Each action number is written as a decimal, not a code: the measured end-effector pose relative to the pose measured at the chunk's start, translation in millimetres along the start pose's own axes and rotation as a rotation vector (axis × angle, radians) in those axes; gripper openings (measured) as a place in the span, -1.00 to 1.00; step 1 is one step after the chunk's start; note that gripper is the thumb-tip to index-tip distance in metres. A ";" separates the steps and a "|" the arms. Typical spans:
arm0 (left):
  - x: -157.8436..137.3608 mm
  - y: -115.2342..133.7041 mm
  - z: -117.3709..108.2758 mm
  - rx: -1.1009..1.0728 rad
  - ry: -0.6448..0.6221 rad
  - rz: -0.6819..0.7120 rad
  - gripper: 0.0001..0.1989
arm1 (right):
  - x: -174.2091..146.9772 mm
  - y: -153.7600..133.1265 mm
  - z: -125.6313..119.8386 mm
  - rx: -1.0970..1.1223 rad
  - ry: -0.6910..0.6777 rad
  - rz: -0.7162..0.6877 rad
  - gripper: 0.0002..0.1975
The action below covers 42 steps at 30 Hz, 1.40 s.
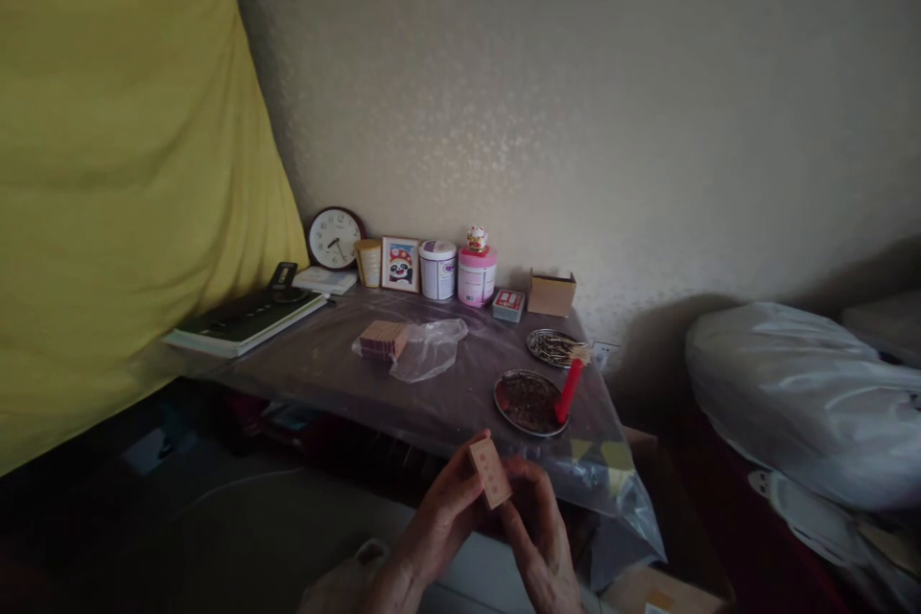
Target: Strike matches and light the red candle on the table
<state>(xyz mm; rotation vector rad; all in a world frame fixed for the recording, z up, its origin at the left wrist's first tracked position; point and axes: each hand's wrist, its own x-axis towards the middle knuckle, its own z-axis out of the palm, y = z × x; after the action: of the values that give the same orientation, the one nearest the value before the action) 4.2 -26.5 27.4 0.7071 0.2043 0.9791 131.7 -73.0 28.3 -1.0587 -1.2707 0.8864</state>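
Observation:
A small tan cardboard box [490, 473] with reddish print is held up just in front of the table's near edge. My left hand [444, 508] grips its left side, thumb against the edge. On the other side, my right hand [536, 523] has its fingers closed about the box's lower right edge. Beyond them, a stack of similar small boxes [384, 340] lies partly in a clear plastic bag [430, 350]. Closer on the right is a round metal plate [498, 411] with dark contents, and a red tube-like object [569, 390] leans up at its right rim.
Behind that plate, another plate [531, 345] carries many thin sticks. Along the wall stand a clock [336, 239], a panda picture [400, 265], tins [437, 271], a lucky cat figurine [476, 240] and an open carton [552, 295]. Plastic sheeting [317, 374] covers the table; a yellow curtain [129, 144] hangs left.

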 end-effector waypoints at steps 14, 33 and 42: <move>1.7 -0.6 -1.1 -0.002 0.058 0.005 -0.61 | 3.9 13.0 -4.0 -0.238 -0.041 -0.100 -0.77; 5.5 -8.5 -7.0 0.165 0.292 -0.017 -0.67 | 14.2 15.5 -9.1 -0.037 0.098 0.082 -0.77; 5.6 -6.9 -9.7 0.185 0.272 -0.119 -0.64 | 25.7 -0.8 -25.1 0.110 0.029 0.346 -0.64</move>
<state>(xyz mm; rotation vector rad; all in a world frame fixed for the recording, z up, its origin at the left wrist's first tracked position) 7.7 -20.0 16.5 0.7195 0.5751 0.9476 159.4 -51.9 37.0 -1.2188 -1.0176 1.1833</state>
